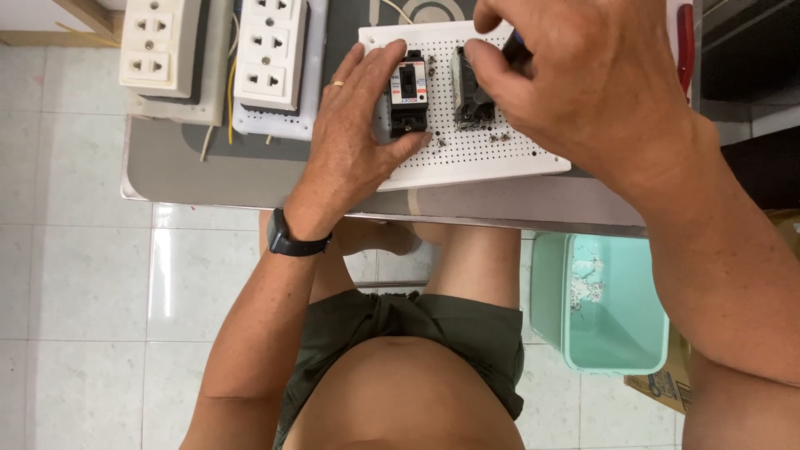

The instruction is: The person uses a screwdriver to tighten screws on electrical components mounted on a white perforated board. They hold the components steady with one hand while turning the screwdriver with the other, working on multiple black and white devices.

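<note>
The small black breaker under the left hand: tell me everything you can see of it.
The black breaker is a small, boxy unit of what looks like plastic, with a white, red and blue label around a dark switch on its face. It sits flat on the white perforated board, left of a second dark device. The left hand steadies it, index finger at its top and thumb below its bottom edge. Tiny screws lie loose to its right.
</note>
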